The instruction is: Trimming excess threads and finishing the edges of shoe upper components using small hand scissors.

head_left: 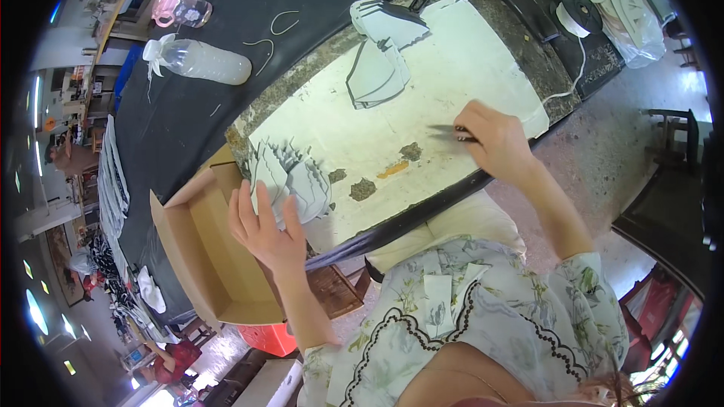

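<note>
A fanned stack of pale grey cut pieces lies at about 9 o'clock on the worn white cutting board, its jagged tips pointing up and away, the lower edge under the fingers of the left hand. A small dark metal tool lies nearly flat at about 3 o'clock, its thin point aimed toward 9 o'clock, its rear end gripped in the right hand.

One head-worn fisheye view looks steeply down, close over the desk, edges bending toward the rim.
</note>
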`<state>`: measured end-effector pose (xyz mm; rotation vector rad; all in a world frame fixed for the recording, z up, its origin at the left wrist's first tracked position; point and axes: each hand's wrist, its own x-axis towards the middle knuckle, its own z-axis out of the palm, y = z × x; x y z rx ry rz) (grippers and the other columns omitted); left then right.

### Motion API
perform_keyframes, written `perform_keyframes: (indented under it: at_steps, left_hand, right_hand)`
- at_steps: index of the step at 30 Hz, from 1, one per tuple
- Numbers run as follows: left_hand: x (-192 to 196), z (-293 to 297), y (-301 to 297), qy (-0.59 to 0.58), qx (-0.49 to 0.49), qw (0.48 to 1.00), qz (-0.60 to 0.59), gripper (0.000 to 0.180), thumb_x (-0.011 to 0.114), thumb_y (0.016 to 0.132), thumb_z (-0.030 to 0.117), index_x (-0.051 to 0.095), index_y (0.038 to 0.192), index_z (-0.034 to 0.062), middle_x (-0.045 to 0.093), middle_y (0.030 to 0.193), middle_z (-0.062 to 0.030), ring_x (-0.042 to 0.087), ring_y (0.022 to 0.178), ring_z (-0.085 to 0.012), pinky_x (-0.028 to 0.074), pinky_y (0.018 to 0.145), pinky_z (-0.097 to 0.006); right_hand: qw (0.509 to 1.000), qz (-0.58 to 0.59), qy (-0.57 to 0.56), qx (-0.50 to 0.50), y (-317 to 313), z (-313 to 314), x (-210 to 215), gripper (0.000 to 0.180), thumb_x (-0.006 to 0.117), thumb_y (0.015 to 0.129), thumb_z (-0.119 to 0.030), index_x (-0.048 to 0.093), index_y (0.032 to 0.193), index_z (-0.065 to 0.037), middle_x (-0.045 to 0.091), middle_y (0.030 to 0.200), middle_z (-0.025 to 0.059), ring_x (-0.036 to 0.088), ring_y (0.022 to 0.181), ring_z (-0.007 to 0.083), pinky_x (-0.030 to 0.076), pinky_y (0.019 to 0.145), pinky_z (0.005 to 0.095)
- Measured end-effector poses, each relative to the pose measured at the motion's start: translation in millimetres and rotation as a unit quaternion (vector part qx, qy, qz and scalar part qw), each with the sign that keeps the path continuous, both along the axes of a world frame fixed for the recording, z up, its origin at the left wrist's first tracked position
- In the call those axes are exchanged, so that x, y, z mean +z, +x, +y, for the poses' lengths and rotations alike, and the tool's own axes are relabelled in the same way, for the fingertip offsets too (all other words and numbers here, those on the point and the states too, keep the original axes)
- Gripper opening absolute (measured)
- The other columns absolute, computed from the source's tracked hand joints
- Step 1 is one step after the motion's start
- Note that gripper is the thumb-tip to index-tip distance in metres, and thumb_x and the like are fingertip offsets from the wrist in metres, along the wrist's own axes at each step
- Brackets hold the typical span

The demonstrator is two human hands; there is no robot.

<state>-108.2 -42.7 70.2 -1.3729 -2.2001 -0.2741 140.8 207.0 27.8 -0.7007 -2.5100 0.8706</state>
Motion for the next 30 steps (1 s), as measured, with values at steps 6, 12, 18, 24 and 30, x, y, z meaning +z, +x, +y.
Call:
perform_keyframes:
  at_steps: [6,12,18,24,30]
  left_hand:
    - [-24.5,143.4,12.9,0.119,-0.150,0.952,-0.239,0.031,0.066,0.087,0.018,0.065,0.115,0.0032,0.063,0.116,-0.0170,0.059,0.107,-0.0349,0.047,0.092,-0.041]
    - [-66.0,176.2,-12.0,-0.032,-0.131,0.949,-0.285,0.022,0.065,0.087,0.018,0.065,0.104,0.0045,0.064,0.101,-0.0144,0.059,0.093,-0.0334,0.050,0.081,-0.041]
    - [-55.1,170.3,-0.4,0.026,-0.197,0.950,-0.240,0.016,0.062,0.088,0.015,0.065,0.100,0.0047,0.064,0.093,-0.0103,0.060,0.088,-0.0303,0.049,0.076,-0.040]
    - [-41.8,124.0,31.9,0.089,-0.268,0.957,-0.067,0.029,0.067,0.077,0.003,0.069,0.106,0.0024,0.068,0.097,-0.0106,0.065,0.089,-0.0283,0.053,0.077,-0.038]
    - [-67.8,62.2,115.4,-0.012,-0.293,0.926,-0.240,0.036,0.069,0.081,0.012,0.063,0.113,-0.0045,0.062,0.116,-0.0173,0.059,0.109,-0.0318,0.050,0.089,-0.042]
  right_hand:
    - [0.947,0.065,-0.141,0.280,-28.0,-41.4,52.2,0.020,0.068,0.074,-0.005,0.058,0.090,-0.010,0.061,0.077,0.0072,0.063,0.071,0.0264,0.049,0.062,0.0362]
    - [0.810,0.116,-0.551,0.165,-6.0,-37.0,38.5,0.005,0.057,0.090,-0.004,0.059,0.095,-0.003,0.056,0.068,0.0002,0.054,0.059,0.0098,0.041,0.053,0.0274]
    - [0.785,0.103,-0.609,0.046,-13.7,-15.2,26.5,0.010,0.058,0.094,-0.010,0.060,0.096,-0.001,0.044,0.060,-0.0054,0.038,0.050,0.0023,0.027,0.047,0.0203]
    - [0.810,0.113,-0.567,-0.097,-7.2,18.8,11.5,0.014,0.067,0.088,-0.015,0.062,0.088,-0.002,0.049,0.062,-0.0054,0.037,0.048,0.0021,0.028,0.047,0.0207]
    - [0.914,-0.023,-0.404,0.035,-37.9,11.0,-2.7,0.017,0.066,0.084,-0.017,0.065,0.081,0.000,0.058,0.063,0.0018,0.050,0.057,0.0082,0.040,0.054,0.0260]
